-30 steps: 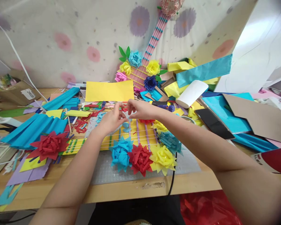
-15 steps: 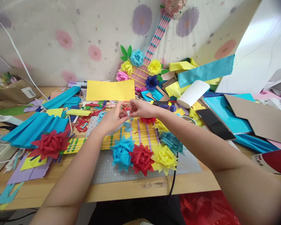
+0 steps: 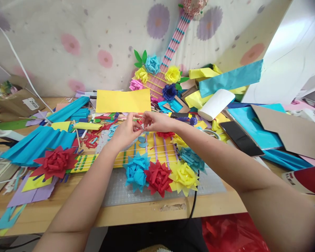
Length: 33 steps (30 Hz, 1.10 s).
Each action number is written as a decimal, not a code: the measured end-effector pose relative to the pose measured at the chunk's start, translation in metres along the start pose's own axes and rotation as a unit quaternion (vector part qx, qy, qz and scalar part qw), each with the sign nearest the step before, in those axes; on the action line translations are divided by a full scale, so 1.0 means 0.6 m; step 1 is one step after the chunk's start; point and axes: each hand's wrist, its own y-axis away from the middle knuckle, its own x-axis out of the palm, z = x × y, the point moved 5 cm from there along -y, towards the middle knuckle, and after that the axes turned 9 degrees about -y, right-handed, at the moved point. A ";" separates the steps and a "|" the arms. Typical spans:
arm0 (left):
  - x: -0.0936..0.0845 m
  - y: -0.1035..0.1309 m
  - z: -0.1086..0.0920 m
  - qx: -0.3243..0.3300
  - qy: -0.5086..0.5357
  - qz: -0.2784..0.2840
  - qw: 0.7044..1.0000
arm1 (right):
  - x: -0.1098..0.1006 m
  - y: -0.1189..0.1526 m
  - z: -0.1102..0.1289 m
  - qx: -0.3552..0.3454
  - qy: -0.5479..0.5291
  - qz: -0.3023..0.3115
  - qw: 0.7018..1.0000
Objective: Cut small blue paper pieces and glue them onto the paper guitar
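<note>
My left hand (image 3: pixel 128 130) and my right hand (image 3: pixel 157 121) meet fingertip to fingertip above a yellow paper guitar (image 3: pixel 118 159). Both are pinched on something small and pale, too tiny to name. Below the fingers, small light-blue paper pieces (image 3: pixel 141 141) lie on the guitar body. Along the near edge of the guitar sit a blue paper flower (image 3: pixel 137 171), a red paper flower (image 3: pixel 159 177) and a yellow paper flower (image 3: pixel 185 175). Another red flower (image 3: pixel 56 161) is at the end of its neck. My right forearm passes over the teal flower (image 3: pixel 192 157).
A pink flowered paper guitar (image 3: pixel 170 52) leans on the wall. A yellow sheet (image 3: pixel 123 100) stands behind my hands. Blue crepe paper (image 3: pixel 42 143) and scraps cover the left. A phone (image 3: pixel 241 139), a white roll (image 3: pixel 216 104) and cardboard (image 3: pixel 291 129) are right. A grey cutting mat (image 3: pixel 115 196) lies underneath.
The right fingers have loosened and spread slightly while staying against the left fingertips. Both hands keep nearly the same place; the view has shifted very slightly.
</note>
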 end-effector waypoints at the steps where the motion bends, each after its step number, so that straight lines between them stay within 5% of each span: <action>1: -0.001 0.000 -0.002 -0.002 -0.005 -0.002 1.000 | 0.001 -0.002 0.001 0.002 0.022 -0.002 1.000; 6: -0.003 -0.001 -0.001 -0.013 -0.014 -0.019 1.000 | -0.002 -0.009 0.008 0.008 0.105 -0.020 0.994; 11: 0.008 -0.006 0.010 -0.008 0.013 -0.042 0.999 | -0.032 -0.002 -0.004 0.018 0.063 -0.075 0.995; 20: 0.067 -0.013 -0.003 0.099 -0.025 0.058 0.993 | -0.055 0.008 -0.061 0.095 -0.004 -0.130 0.987; 33: 0.036 0.001 -0.016 0.123 -0.106 0.110 0.980 | -0.019 -0.009 -0.076 0.069 0.052 -0.139 0.987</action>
